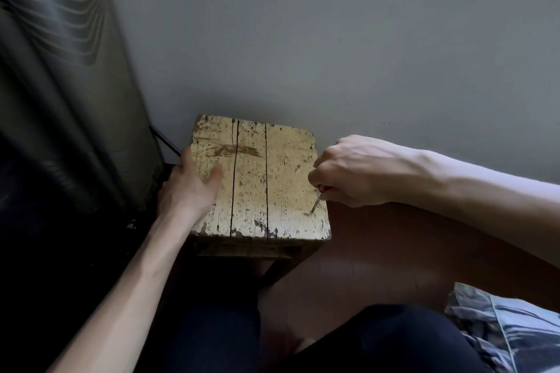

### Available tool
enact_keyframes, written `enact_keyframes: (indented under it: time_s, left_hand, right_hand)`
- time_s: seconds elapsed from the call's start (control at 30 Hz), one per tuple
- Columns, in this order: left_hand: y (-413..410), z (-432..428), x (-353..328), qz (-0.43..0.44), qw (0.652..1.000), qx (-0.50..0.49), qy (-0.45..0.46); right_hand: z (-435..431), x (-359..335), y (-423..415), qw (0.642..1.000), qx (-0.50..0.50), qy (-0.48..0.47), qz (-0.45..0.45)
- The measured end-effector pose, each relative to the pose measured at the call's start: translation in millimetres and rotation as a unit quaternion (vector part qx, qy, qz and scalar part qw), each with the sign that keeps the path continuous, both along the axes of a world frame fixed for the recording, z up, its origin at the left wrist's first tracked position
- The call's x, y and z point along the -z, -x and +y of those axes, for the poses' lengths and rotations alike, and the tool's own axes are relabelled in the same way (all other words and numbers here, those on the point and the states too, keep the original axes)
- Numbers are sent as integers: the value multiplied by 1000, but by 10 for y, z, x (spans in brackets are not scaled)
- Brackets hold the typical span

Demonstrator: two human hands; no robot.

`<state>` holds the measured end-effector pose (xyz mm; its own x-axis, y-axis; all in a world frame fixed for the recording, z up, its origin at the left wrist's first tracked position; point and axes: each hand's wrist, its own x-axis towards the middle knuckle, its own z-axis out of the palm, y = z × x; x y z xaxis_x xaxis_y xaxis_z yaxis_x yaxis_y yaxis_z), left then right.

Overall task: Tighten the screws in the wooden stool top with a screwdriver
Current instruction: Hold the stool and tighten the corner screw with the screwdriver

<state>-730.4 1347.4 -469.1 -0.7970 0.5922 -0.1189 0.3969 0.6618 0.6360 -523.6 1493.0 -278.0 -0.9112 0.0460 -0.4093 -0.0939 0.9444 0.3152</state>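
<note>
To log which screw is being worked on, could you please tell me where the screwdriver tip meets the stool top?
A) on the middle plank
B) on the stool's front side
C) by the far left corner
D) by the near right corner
D: the screwdriver gripped by the right hand sets its tip on the stool top close to the near right corner, while the left hand holds the left edge.

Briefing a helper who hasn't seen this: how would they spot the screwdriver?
Find the worn wooden stool top by the grey wall. Near its front right corner the right hand grips the screwdriver. Only a short slanted metal shaft and a bit of red handle show below the fist, tip on the wood.
</note>
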Motion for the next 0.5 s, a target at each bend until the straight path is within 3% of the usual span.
enact_keyframes:
  time_s: [0.13, 0.3, 0.5]
  left_hand:
    - [13, 10, 27, 3, 1000, -3, 4]
    - [3, -1, 17, -1, 1000, -2, 1]
    - [-45, -24, -35, -4, 1000, -3, -1]
  right_hand:
    - [33, 53, 3, 993, 106, 18, 47]
    - [46, 164, 40, 955, 281, 39, 85]
    - [82, 9, -119, 959, 269, 76, 41]
